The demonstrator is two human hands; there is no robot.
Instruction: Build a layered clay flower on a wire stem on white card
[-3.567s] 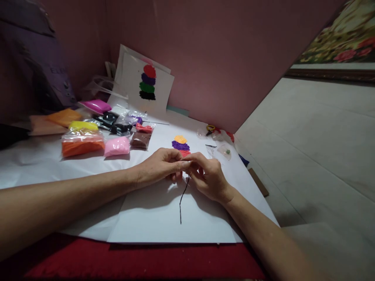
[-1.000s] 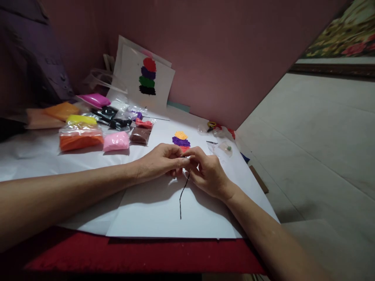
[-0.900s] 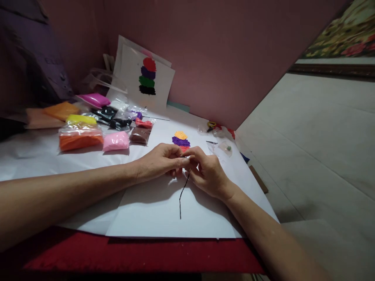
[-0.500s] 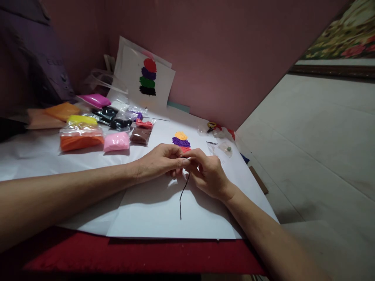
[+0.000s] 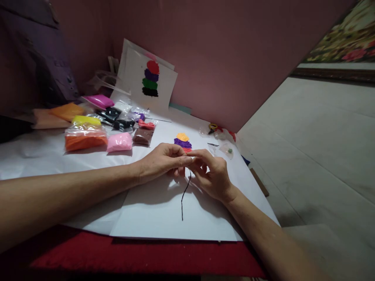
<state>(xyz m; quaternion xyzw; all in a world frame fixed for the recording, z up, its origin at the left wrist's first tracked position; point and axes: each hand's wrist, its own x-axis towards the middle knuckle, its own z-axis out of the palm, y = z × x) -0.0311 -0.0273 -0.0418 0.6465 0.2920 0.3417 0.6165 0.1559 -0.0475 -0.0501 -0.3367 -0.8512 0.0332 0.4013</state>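
Observation:
My left hand (image 5: 166,162) and my right hand (image 5: 211,171) meet fingertip to fingertip over a white sheet (image 5: 146,218). Between their pinched fingers is something dark and thin, mostly hidden. A thin black strand (image 5: 182,201) runs down from below the fingertips across the sheet, with a bend partway. Just beyond the hands, stacked yellow-orange (image 5: 183,136), purple (image 5: 183,143) and coral clay patches lie on the sheet, the coral one partly covered by fingers.
Bags of coloured clay (image 5: 119,142) crowd the left and back left. A board with red, purple, green and black patches (image 5: 150,80) leans on the wall. Yellow-handled scissors (image 5: 213,127) and small plastic bags (image 5: 227,150) lie at the right.
The view has shifted slightly. The fingertips have changed position a little, and less of the dark piece shows between them. The hanging strand keeps nearly the same shape.

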